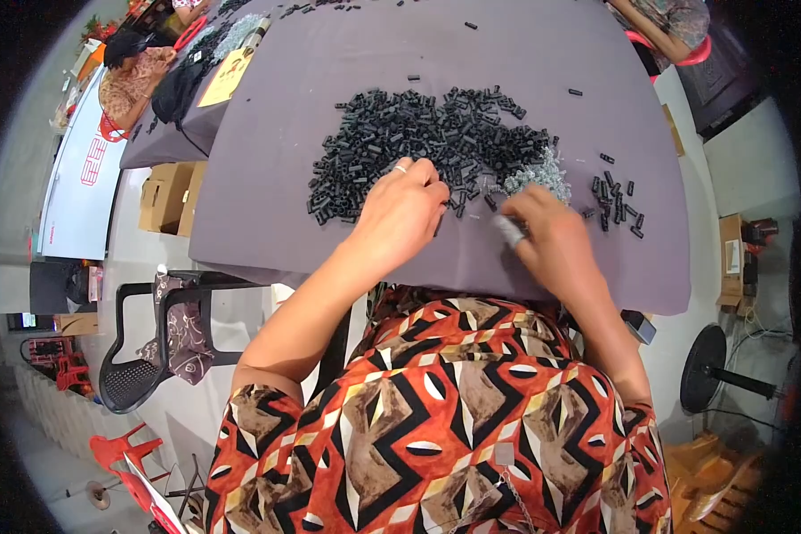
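A large heap of small black tubes (374, 151) lies on the cloth-covered table in front of me. At its near edge my left hand (396, 214), with a ring on one finger, is closed, and a small black tube (437, 228) shows at its fingertips. Beside the heap's right end sits a small pile of clear plastic pieces (543, 175). My right hand (552, 233) is just nearer to me than that pile, its fingers curled and slightly blurred. A greyish wrap (511, 230) covers its thumb. Whatever those fingers hold is hidden.
Several loose black tubes (616, 203) lie apart at the right of the purple-grey table (276, 205). A black chair (142, 338) stands at the left, near a cardboard box (165, 198). Another person (133, 84) sits at a table at the far left, and another (667, 31) at the far right.
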A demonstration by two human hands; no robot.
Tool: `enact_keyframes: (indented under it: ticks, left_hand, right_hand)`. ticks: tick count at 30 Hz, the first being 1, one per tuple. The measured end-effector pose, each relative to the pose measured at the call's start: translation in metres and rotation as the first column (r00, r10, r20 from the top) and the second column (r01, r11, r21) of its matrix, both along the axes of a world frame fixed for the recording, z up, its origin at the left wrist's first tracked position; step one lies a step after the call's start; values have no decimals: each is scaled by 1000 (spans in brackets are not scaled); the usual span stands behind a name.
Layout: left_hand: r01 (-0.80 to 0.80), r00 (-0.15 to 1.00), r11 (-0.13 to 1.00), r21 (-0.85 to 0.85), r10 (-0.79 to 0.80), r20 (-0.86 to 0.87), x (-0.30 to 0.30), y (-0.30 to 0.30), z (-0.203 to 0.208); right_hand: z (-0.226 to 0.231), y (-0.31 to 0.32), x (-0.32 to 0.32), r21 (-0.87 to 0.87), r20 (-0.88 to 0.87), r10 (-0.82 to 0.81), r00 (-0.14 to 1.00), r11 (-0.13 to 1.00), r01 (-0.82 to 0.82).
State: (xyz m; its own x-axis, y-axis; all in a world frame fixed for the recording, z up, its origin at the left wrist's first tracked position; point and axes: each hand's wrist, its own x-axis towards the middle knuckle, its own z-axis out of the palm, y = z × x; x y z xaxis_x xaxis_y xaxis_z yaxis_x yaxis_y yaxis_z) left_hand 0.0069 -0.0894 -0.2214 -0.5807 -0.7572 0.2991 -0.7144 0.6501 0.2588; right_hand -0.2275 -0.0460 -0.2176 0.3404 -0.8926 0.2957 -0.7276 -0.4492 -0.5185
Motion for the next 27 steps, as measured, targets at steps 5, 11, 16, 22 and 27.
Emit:
enact_keyframes:
  ticks: [5,11,16,22,27]
  left_hand:
    - [-4,1000,1000,-19,4,7,1,-1,-1]
    - [-27,986,1000,-7,25,-166,9,3,-4]
    - [182,659,737,651,400,-637,8,24,0]
    - [389,535,570,724,500,-681,5,36,-10]
    - [444,509,550,707,495,-704,-6,46,-20]
  right_hand:
    - [-18,-21,30,-59,-148,66,987,995,-75]
    - [-21,-18,35,-67,-195,54,979,995,-68]
    - [-23,-14,32,-72,-124,68,990,994,-77]
    - [-13,-3,12,369,434,-66,898,923,-111]
    - [-9,7,7,463,686,-175,706,853,-239]
